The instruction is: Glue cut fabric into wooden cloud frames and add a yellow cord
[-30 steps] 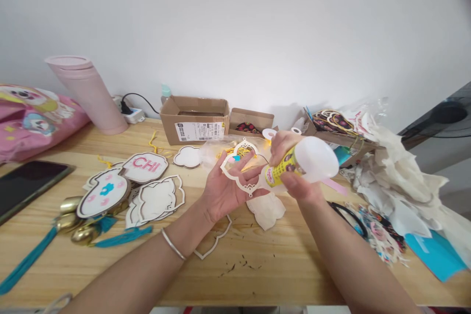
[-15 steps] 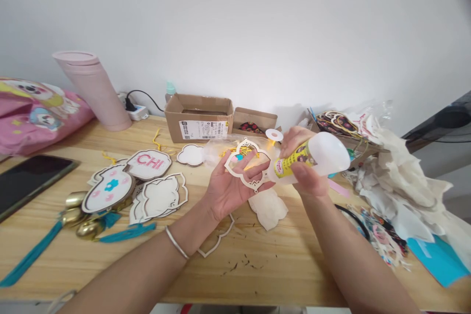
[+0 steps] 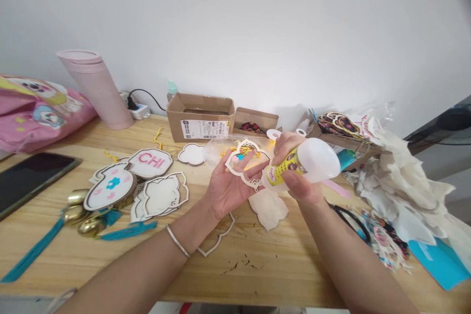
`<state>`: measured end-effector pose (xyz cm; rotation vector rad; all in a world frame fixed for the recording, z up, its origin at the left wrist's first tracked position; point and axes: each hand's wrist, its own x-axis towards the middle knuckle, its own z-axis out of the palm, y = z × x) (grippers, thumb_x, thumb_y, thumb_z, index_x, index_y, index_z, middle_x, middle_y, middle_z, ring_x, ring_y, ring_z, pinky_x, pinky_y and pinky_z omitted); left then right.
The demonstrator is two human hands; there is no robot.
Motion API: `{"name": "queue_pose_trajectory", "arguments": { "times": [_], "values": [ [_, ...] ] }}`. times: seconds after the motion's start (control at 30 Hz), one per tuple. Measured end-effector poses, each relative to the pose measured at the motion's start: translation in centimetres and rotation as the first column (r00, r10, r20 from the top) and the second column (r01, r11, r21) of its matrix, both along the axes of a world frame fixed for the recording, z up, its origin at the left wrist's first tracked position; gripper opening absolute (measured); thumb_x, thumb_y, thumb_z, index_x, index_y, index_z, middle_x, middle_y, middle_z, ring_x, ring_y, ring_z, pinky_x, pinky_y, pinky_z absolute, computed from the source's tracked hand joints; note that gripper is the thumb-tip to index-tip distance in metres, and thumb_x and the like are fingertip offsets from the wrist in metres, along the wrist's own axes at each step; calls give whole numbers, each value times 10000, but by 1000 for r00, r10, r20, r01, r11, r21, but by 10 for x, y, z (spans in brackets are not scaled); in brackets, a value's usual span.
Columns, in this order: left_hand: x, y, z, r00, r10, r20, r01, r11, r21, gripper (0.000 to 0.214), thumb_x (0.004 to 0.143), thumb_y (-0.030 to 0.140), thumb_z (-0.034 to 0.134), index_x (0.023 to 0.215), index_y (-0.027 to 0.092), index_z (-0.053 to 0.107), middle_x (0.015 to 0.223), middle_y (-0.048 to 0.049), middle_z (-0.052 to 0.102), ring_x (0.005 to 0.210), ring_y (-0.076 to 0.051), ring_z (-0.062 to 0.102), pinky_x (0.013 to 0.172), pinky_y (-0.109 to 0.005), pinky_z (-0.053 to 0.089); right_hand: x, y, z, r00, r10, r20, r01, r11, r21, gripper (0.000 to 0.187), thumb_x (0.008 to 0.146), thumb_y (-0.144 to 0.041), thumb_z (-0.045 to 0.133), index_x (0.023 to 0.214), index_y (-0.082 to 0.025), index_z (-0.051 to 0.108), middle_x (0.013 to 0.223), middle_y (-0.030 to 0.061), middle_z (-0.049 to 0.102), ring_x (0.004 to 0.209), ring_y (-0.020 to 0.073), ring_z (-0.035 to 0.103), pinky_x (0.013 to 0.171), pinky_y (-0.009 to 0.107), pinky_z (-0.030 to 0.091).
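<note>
My left hand lies palm up above the wooden table, with a thin cloud-shaped wooden frame resting across its spread fingers. My right hand is wrapped round a white glue bottle with a yellow label, tilted so that its tip points at the frame's right edge. A silver bangle circles my left wrist. Under the hands lie a crumpled white tissue and another bare frame outline.
To the left lie cloud-shaped wooden plaques, one reading "CHI", brass bells with teal tassels, a phone and a pink tumbler. Cardboard boxes stand at the back. Paper scraps and plastic pile up at the right.
The glue bottle has shifted slightly left and down, its tip closer to the frame's right side. My left hand keeps the frame in nearly the same place.
</note>
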<state>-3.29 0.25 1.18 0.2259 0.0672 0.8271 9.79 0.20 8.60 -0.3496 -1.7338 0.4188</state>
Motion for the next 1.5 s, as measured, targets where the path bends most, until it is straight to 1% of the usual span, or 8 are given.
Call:
{"name": "queue_pose_trajectory", "arguments": {
  "times": [0.17,0.43,0.6,0.83,0.93,1.23,1.4,1.5],
  "values": [
    [1,0,-1,1000,11,0,-11,1000,-22,647,805,527,410,1328,158,311,1171,-167,545,943,-248,588,861,-415,399,9,7,-6,992,-106,-66,104,994,-32,210,596,-424,640,575,-230,561,509,3,493,466,145,419,407,318,341],
    [1,0,-2,1000,10,12,-10,999,-31,634,798,517,428,1302,145,333,1179,-189,533,963,-259,583,905,-444,368,18,12,-8,993,-93,-68,93,996,-14,224,646,-477,623,646,-264,554,550,4,496,525,182,466,507,361,386],
    [1,0,-2,1000,13,-2,-13,1000,-15,630,807,530,398,1309,154,335,1144,-172,564,945,-262,589,861,-434,391,9,8,-4,993,-96,-75,96,995,-4,231,635,-455,610,579,-255,508,487,-11,466,447,152,402,432,325,324],
    [2,0,-3,1000,17,19,-18,1000,24,617,822,514,383,1323,158,325,1133,-149,584,900,-242,610,793,-377,431,-13,-10,10,997,-61,39,65,992,-108,251,606,-482,596,578,-245,520,446,-4,446,397,139,340,377,323,288],
    [2,0,-5,999,24,24,-25,999,34,612,827,508,379,1332,169,308,1136,-142,585,885,-231,616,776,-363,441,-15,-12,13,997,-60,44,64,994,-93,232,606,-465,593,578,-245,527,435,-4,450,383,132,322,359,317,272],
    [4,2,-10,999,11,37,-12,999,39,637,826,523,381,1352,178,282,1135,-132,590,890,-236,609,818,-382,407,-11,-6,2,996,-86,-14,86,996,-23,206,632,-439,603,597,-251,528,472,-3,460,418,144,359,405,335,326],
    [4,0,-6,1000,-1,28,1,1000,21,584,817,511,403,1294,178,357,1044,-129,618,896,-251,607,857,-437,392,-7,6,-7,969,-119,-216,83,982,-168,321,637,-542,573,579,-238,486,536,-8,432,470,141,407,466,331,375],
    [3,-1,-3,999,44,28,-44,999,-2,531,812,469,428,1247,166,408,991,-131,627,888,-246,610,885,-459,384,-8,8,-3,915,-122,-385,2,955,-298,341,661,-552,547,589,-226,477,561,-19,431,485,130,436,504,320,403]
  ]
}}
